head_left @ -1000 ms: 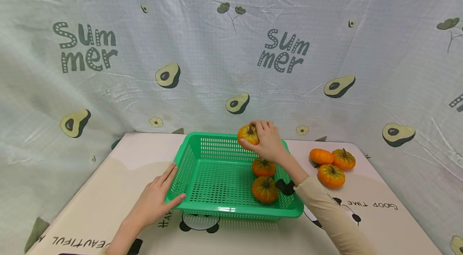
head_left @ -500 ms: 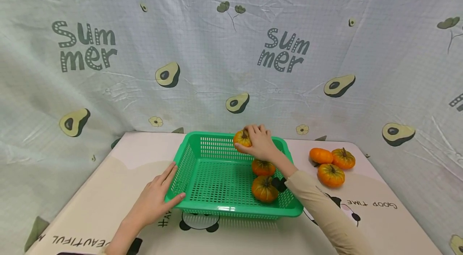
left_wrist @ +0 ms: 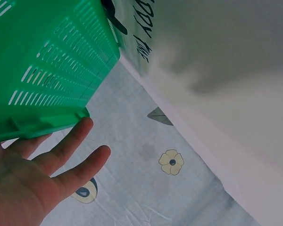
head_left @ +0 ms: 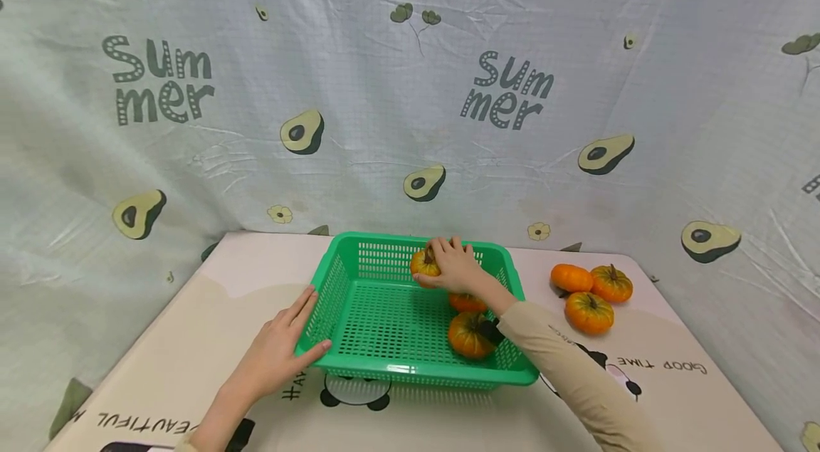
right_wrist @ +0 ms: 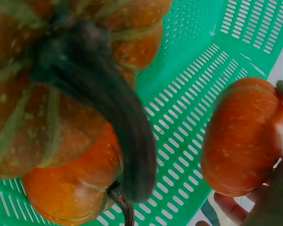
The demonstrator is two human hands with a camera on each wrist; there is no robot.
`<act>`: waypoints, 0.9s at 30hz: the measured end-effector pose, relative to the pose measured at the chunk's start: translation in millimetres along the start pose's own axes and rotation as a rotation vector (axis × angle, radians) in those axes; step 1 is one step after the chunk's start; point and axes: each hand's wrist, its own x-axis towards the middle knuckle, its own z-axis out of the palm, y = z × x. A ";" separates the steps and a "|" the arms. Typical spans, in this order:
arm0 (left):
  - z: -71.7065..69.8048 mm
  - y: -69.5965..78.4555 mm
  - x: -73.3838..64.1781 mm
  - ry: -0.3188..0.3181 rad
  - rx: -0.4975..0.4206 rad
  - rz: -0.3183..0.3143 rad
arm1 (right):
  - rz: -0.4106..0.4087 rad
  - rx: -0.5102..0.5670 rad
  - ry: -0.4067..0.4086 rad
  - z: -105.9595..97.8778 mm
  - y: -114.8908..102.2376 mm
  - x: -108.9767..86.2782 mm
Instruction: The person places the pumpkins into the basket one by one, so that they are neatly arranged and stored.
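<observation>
My right hand [head_left: 453, 267] grips a small orange pumpkin [head_left: 424, 263] by its top and side, inside the back part of a green plastic basket [head_left: 397, 369]. In the right wrist view the held pumpkin [right_wrist: 243, 136] shows near the slotted wall, with fingertips [right_wrist: 230, 207] curled beneath it. Two more pumpkins sit in the basket's right side: a front one [head_left: 470, 335] and one behind it [head_left: 466, 302], partly hidden by my right hand. My left hand [head_left: 277, 352] rests against the basket's left rim with fingers straight and spread; the left wrist view shows its fingers [left_wrist: 70, 146] beside the rim.
Three more orange pumpkins [head_left: 589, 313] stand grouped on the table to the right of the basket. The light tabletop [head_left: 256, 274] carries printed words and panda drawings. Behind it hangs a pale cloth [head_left: 359, 174] with avocado prints.
My right hand has lowered the pumpkin and shifted it slightly left, from above the basket's back rim down into the basket. The left hand keeps its place on the rim.
</observation>
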 end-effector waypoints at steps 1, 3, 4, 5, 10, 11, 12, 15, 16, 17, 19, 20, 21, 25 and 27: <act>0.2 0.1 0.1 -0.001 -0.002 0.000 | -0.001 -0.011 -0.013 1.5 0.1 -0.4; 0.8 0.1 -0.1 -0.005 -0.005 -0.002 | -0.007 -0.029 -0.031 4.2 0.5 -0.8; 0.8 0.3 0.0 -0.006 -0.006 -0.003 | -0.014 -0.035 -0.034 5.4 0.8 -1.0; 0.9 0.3 0.0 -0.007 -0.007 -0.005 | -0.022 -0.041 -0.041 6.4 1.2 -1.1; 0.4 0.9 1.1 -0.011 -0.012 -0.006 | -0.073 -0.054 -0.064 21.2 12.0 4.4; 0.5 1.0 1.3 -0.011 -0.011 -0.006 | -0.077 -0.054 -0.073 21.7 12.4 3.9; 0.6 1.1 1.3 -0.011 -0.012 -0.006 | -0.079 -0.057 -0.083 22.4 12.7 3.6; 1.1 1.2 1.2 -0.007 -0.009 -0.002 | -0.085 -0.055 -0.097 24.5 13.7 4.1; 1.3 1.1 1.2 -0.005 -0.007 -0.001 | -0.088 -0.059 -0.101 25.3 14.1 4.4; 1.5 1.2 1.2 -0.003 -0.006 0.000 | -0.071 -0.051 -0.127 13.3 5.3 -1.5; 1.7 1.2 1.1 -0.001 -0.006 0.003 | -0.083 -0.057 -0.139 14.1 6.2 -0.5; 1.8 1.3 1.1 0.000 -0.007 0.004 | -0.090 -0.059 -0.146 14.2 6.8 0.0; 1.6 1.4 1.1 0.000 -0.007 0.004 | -0.097 -0.063 -0.153 14.2 7.4 0.2; 1.4 1.7 1.1 0.003 -0.007 0.006 | -0.118 -0.053 -0.189 12.7 10.0 0.6; 1.4 1.5 1.1 0.007 -0.004 0.008 | -0.125 -0.044 -0.201 11.8 11.2 1.1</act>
